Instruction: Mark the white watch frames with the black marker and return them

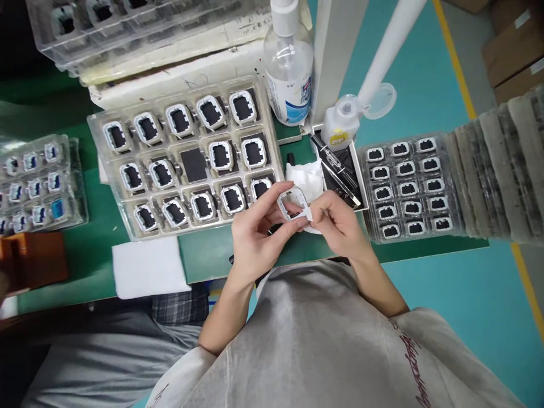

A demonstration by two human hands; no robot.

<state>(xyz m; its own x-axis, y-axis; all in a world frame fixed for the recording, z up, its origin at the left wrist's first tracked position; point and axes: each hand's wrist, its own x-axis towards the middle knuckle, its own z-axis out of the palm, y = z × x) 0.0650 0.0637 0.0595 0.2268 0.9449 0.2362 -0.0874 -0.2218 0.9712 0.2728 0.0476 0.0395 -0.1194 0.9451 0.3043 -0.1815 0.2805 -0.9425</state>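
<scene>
My left hand holds a small white square frame part by its edges, just above the green bench edge. My right hand pinches a small white wipe against the lower right corner of that part. A crumpled white cloth lies on the bench right behind both hands. Left of the hands sits a clear plastic tray with several similar white frame parts with black centres; one pocket in its middle row shows only a black square.
A second tray of smaller parts sits to the right, beside stacked grey trays. A clear liquid bottle, a small dropper bottle and a box with tweezers stand behind. A white pad lies front left, another tray far left.
</scene>
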